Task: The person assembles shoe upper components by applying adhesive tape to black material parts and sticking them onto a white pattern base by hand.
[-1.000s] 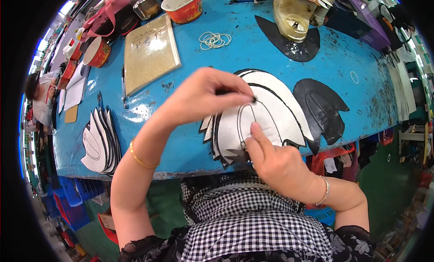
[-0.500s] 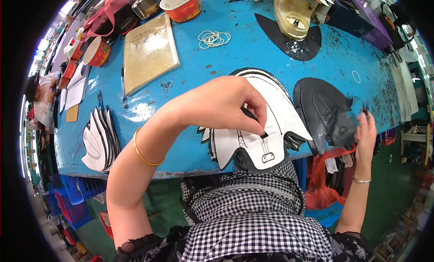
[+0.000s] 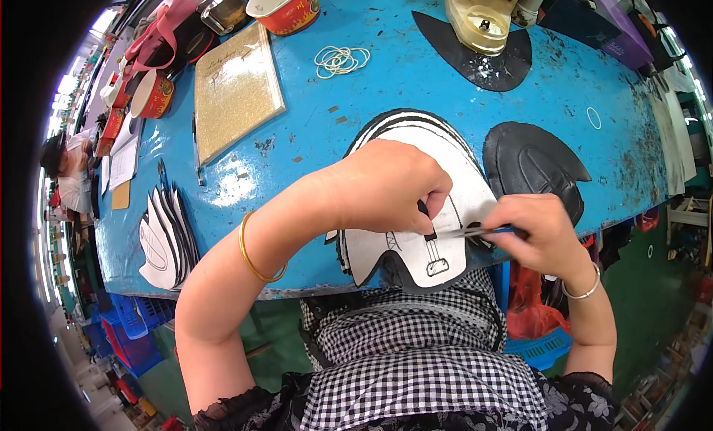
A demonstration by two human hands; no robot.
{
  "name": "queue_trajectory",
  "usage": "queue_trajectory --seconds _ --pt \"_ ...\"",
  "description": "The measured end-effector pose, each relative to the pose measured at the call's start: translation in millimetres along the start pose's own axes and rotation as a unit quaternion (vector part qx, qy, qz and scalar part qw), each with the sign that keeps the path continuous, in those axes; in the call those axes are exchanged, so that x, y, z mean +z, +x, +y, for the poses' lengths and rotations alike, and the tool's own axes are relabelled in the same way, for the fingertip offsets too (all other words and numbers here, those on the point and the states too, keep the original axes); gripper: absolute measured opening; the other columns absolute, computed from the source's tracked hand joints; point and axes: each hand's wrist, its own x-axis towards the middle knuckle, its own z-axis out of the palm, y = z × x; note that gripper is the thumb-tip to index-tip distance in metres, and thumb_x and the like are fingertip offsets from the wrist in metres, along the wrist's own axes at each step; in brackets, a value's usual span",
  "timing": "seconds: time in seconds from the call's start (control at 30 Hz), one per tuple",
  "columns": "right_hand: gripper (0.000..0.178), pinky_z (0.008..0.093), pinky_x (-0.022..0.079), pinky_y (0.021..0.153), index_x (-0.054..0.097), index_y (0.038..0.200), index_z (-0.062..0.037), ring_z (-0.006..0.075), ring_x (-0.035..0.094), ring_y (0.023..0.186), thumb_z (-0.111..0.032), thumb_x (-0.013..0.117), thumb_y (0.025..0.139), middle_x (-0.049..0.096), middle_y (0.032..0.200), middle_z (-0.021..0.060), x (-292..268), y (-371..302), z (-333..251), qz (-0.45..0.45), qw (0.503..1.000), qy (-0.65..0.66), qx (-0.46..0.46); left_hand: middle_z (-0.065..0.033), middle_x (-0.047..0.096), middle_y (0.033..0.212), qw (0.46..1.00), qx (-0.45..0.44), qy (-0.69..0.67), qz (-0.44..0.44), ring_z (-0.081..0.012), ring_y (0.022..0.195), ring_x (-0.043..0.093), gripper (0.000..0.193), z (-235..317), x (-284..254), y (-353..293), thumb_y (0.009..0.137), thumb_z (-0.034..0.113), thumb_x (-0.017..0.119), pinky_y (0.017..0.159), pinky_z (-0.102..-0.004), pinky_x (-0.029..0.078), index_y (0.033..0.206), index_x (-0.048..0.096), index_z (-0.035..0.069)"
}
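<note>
My left hand is closed in a pinch on a small black strip. It leans over a stack of white, black-edged shoe upper pieces at the table's near edge, with dark line drawings on the top piece. My right hand grips a slim metal-tipped tool with a dark blue handle; its exact kind is hard to tell. The tip points left, close to the strip and my left fingertips. Black shaped pieces lie just right of the stack, partly hidden by my right hand.
Farther back lie white rubber bands and a gold notebook. A yellowish glue container stands on a black piece. More white pieces are stacked at left. Red paper bowls stand at the back left.
My right hand has come in from the right side to the white stack, bringing the tool to my left fingertips. My left hand keeps its pinch, shifted slightly.
</note>
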Motion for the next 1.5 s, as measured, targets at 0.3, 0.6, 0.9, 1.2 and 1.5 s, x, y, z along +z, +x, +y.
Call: queue_trajectory --seconds 0.3,0.6,0.9,1.2,1.5 --pt "0.017 0.0354 0.048 0.057 0.059 0.087 -0.0120 0.0245 0.063 0.067 -0.013 0.071 0.076 0.059 0.072 0.0033 3 24 4 -0.138 0.983 -0.096 -0.078 -0.0122 0.060 0.064 0.999 -0.003 -0.044 0.028 -0.0299 0.064 0.059 0.015 -18 -6 -11 0.077 0.018 0.068 0.060 -0.0396 0.045 0.078 0.062 0.004" --pt "0.013 0.0359 0.047 0.054 0.059 0.087 -0.0134 0.0237 0.062 0.065 -0.014 0.068 0.078 0.057 0.068 0.0026 15 35 1 -0.031 0.984 -0.168 -0.050 -0.0142 0.058 0.063 0.999 -0.001 -0.030 0.022 -0.0317 0.062 0.057 0.010 -18 -3 -10 0.079 0.013 0.061 0.060 -0.0408 0.044 0.081 0.061 0.003" --pt "0.016 0.0362 0.047 0.054 0.058 0.091 -0.0115 0.0231 0.063 0.066 -0.019 0.068 0.081 0.059 0.072 0.0042 9 38 2 -0.068 0.977 -0.179 -0.094 -0.0141 0.059 0.066 0.998 0.025 -0.037 0.037 -0.0326 0.064 0.057 0.011 -22 -1 -13 0.080 0.014 0.062 0.060 -0.0406 0.044 0.082 0.061 0.004" --pt "0.028 0.0387 0.047 0.058 0.059 0.092 -0.0078 0.0304 0.064 0.068 -0.034 0.068 0.087 0.065 0.075 0.0095 5 48 -1 -0.074 0.988 -0.131 0.019 -0.0145 0.060 0.069 0.999 0.020 -0.038 0.025 -0.0321 0.066 0.059 0.012 -21 -3 -17 0.083 0.014 0.062 0.062 -0.0407 0.045 0.091 0.063 0.005" --pt "0.020 0.0369 0.049 0.056 0.058 0.093 -0.0078 0.0273 0.065 0.066 -0.021 0.069 0.082 0.064 0.078 0.0097 4 37 -17 -0.045 0.990 -0.135 -0.003 -0.0094 0.060 0.075 0.988 0.008 -0.149 0.039 -0.0171 0.069 0.054 0.015 -32 0 -22 0.086 0.014 0.063 0.064 -0.0324 0.045 0.095 0.063 0.003"
